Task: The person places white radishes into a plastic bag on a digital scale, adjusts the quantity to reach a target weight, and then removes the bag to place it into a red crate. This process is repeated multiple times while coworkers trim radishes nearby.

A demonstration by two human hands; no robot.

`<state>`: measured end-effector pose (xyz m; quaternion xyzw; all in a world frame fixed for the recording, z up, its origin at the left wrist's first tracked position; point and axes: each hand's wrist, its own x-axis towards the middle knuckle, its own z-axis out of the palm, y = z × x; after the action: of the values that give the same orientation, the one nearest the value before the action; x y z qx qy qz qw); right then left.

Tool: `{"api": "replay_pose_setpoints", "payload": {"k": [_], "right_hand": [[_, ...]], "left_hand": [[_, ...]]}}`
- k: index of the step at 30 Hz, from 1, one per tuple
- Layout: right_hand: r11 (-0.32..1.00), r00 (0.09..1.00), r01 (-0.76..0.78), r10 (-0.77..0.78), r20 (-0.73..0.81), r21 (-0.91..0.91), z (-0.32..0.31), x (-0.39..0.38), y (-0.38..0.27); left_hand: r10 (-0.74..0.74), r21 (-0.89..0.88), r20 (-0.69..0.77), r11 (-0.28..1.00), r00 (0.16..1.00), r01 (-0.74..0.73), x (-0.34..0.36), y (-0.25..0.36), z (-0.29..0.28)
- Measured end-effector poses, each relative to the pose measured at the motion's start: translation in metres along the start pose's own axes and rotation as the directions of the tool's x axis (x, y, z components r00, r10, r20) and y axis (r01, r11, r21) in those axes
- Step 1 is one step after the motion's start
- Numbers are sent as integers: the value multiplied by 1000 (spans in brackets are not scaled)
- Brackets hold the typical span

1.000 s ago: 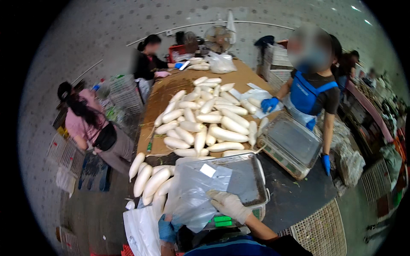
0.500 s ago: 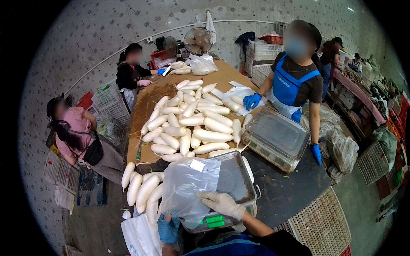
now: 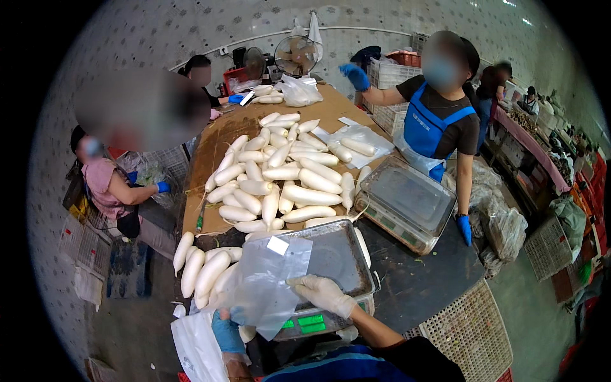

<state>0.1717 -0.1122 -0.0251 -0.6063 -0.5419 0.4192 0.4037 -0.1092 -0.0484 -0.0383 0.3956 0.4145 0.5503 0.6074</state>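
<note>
My left hand, blue-gloved, has its fingers closed on the lower left of a clear plastic bag with a white label. My right hand, in a pale glove, lies with fingers extended at the bag's right edge. The bag spreads over the left part of a metal-topped scale with green displays. Long white radishes lie left of the bag, partly behind it. Below them a stack of white plastic bags hangs by my left hand. A large radish pile covers the cardboard beyond.
A second scale stands right of mine, beside a co-worker in a blue apron. Two more co-workers are along the left side. Lattice crates sit at the lower right; fans stand at the far end.
The blue-aproned co-worker's gloved hand has risen from the radishes into the air. The pink-shirted co-worker has turned, arm forward. My hands and the bag appear slightly further left as the view shifts.
</note>
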Motion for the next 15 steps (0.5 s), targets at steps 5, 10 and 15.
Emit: {"api": "replay_pose_setpoints", "payload": {"k": [5,10,15], "right_hand": [[1000,1000,11,-11,-17,-7,2,4,0],[911,1000,23,-20,-12,412,3,3,-8],[889,997,70,-82,7,452,3,-9,-55]], "left_hand": [[-16,187,-1,982,1000,16,-8,-4,-4],[-79,219,32,973,996,70,-5,5,14],[-200,-16,200,978,959,208,-19,26,75]]}}
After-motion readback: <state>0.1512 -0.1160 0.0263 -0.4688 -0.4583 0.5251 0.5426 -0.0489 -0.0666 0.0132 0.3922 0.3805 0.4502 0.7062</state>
